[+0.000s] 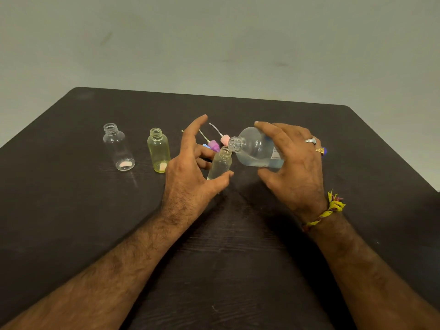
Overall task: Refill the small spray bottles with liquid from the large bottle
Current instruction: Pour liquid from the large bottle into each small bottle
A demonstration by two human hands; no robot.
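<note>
The right hand (291,163) grips the tilted large bottle (256,148), mouth touching a small bottle (220,164) mid-surface; the left hand (190,163) cups it loosely, fingers apart. Pouring seems underway. Next: level off, then fill the yellow bottle (158,150) and clear bottle (118,146) toward the left edge.

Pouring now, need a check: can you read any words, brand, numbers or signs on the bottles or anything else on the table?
Large bottle, tilted in the right hand: a white label with small red and dark print, too small and blurred to read.
Small bottle at the left hand: no text visible.
Clear bottle and yellow bottle: no text visible.
Nothing legible anywhere.
</note>
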